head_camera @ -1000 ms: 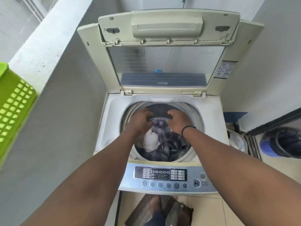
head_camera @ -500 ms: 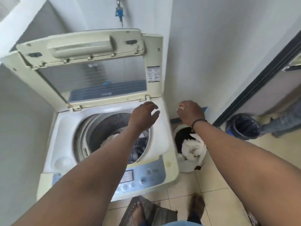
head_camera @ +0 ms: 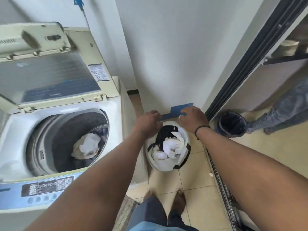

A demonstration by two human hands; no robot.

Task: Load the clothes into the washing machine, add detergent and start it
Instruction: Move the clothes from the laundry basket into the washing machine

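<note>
Both hands reach down over the round white laundry basket with black trim [head_camera: 166, 164], which stands on the tiled floor [head_camera: 196, 185] just right of the cream top-loading washing machine [head_camera: 115, 114]. The left hand [head_camera: 147, 123] hangs above the basket's far left rim, its fingers [head_camera: 156, 114] loosely bent and holding nothing. The right hand [head_camera: 193, 118], with a thin black band [head_camera: 200, 128] on its wrist, is above the far right rim; its fingers curl downward, and the view is too blurred to tell whether they pinch the rim or any cloth. Directly below and between the two sets of fingers lies the crumpled white and black clothing in the basket [head_camera: 171, 144], filling it nearly to the top. Just beyond the fingertips a flat blue piece [head_camera: 178, 110] lies against the foot of the white wall [head_camera: 166, 47]. Well to the left of the left fingers the machine's lid [head_camera: 50, 75] stands raised, and a white garment on darker clothes [head_camera: 88, 145] sits in the drum [head_camera: 66, 130]. To the right of the right fingers, near a dark sliding-door frame [head_camera: 250, 60], stands a dark blue bucket [head_camera: 231, 124].
</note>
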